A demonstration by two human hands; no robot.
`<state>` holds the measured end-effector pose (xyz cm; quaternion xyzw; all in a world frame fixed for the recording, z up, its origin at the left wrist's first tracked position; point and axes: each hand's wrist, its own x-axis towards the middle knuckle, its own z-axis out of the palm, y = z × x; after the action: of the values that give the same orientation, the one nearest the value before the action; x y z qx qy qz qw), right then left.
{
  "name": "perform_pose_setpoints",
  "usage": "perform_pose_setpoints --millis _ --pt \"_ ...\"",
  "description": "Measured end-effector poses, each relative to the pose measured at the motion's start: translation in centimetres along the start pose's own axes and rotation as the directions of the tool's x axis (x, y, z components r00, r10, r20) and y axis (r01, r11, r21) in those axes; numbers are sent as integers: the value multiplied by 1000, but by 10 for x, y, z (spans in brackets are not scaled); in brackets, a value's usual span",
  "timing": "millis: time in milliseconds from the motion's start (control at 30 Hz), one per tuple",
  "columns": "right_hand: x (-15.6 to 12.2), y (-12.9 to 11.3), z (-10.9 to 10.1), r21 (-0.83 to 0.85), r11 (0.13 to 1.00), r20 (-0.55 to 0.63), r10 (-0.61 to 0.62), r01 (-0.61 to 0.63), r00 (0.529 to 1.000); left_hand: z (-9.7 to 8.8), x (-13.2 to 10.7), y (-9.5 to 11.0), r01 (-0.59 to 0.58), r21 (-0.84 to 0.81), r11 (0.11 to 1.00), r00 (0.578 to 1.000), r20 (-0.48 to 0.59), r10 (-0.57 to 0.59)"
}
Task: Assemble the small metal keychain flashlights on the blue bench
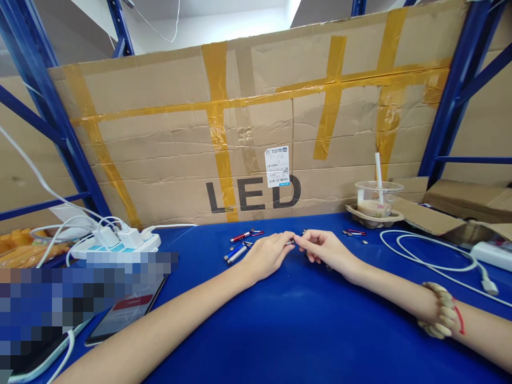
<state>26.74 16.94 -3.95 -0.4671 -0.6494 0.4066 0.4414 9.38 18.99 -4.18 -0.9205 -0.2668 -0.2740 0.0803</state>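
Observation:
My left hand (267, 255) and my right hand (325, 248) meet over the blue table (288, 320), fingertips pinched together on a small dark metal piece (292, 242) that I cannot name. Both hands are closed in a pinch. Just left of my left hand lie several small keychain flashlights: a red one (240, 237) and blue and silver ones (235, 252). A red clip (257, 233) lies beside them. More small parts (355, 233) lie right of my right hand. A beaded bracelet (440, 318) is on my right wrist.
A taped cardboard sheet marked LED (256, 133) stands behind the table. A power strip with white chargers (120, 242) and a phone (126, 314) are at left. A plastic cup with a straw (376, 200), white cable (436, 261) and cardboard box (452, 208) are at right.

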Motion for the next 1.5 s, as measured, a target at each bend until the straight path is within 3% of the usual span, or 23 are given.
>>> perform_pose_setpoints --millis 1000,1500 --pt "1 -1 0 21 1000 23 5 -5 1000 -1 -1 1 27 -54 998 999 26 -26" --pt "-3 -5 1 -9 999 -34 -40 39 999 -3 -1 3 120 -95 988 991 62 -115"
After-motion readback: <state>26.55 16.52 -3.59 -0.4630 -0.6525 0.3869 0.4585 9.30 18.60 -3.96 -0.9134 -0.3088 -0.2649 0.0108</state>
